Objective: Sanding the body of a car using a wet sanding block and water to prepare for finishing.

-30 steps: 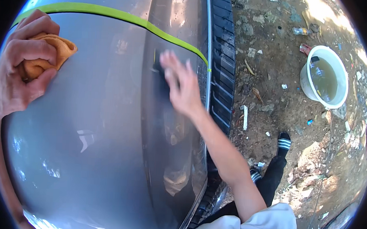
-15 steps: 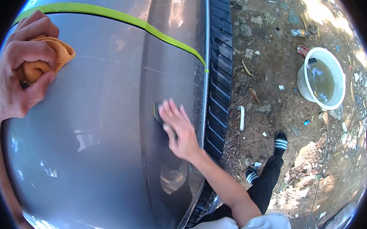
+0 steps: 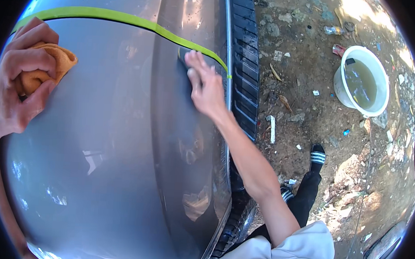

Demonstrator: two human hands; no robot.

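A crumpled orange cloth (image 3: 63,58) is bunched in my left hand (image 3: 20,80), whose fingers are curled round it at the far left of a grey car body panel (image 3: 110,101). My right hand (image 3: 205,85) lies over a thin dark pad (image 3: 185,58) with a yellowish edge, pressing it to the panel near its right side. Most of that pad is hidden under the fingers. Just beyond the hand, a strip of bright green tape (image 3: 105,14) crosses the panel.
Black ribbed trim (image 3: 245,80) runs along the panel's right edge. On the littered dirt ground (image 3: 285,82) stands a white bucket (image 3: 387,87) of murky water, with a plastic bottle (image 3: 333,30) farther off. My striped sandal (image 3: 317,156) shows lower down.
My right hand has slid away from me along the panel, carrying the dark pad up to the green tape. My left hand keeps its hold on the cloth.
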